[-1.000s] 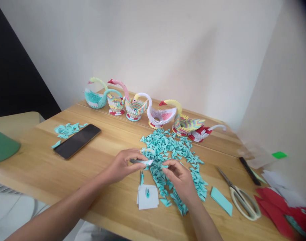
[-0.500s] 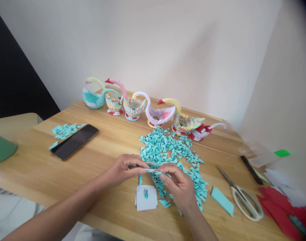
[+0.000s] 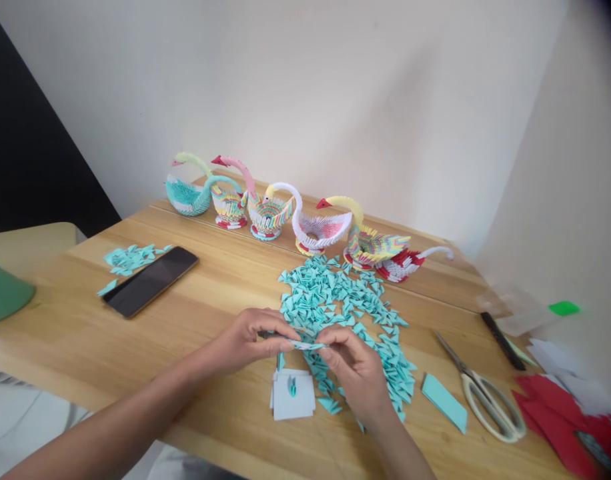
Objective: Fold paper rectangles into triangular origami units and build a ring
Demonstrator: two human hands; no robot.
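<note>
The wooden counter (image 3: pixel 225 280) bears a row of paper swans (image 3: pixel 330 230) along its far side, a pile of turquoise folded pieces (image 3: pixel 310 287) before them, and white cards (image 3: pixel 300 405) stacked near the front edge. A dark phone (image 3: pixel 150 281) lies left beside a smaller turquoise heap (image 3: pixel 130 259); scissors (image 3: pixel 469 375), a turquoise strip (image 3: pixel 444 402) and red paper (image 3: pixel 550 407) lie right.

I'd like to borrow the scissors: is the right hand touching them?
Apart. The head view shows a plain gap: folded turquoise pieces and bare tabletop lie between the right hand and the scissors.
</note>
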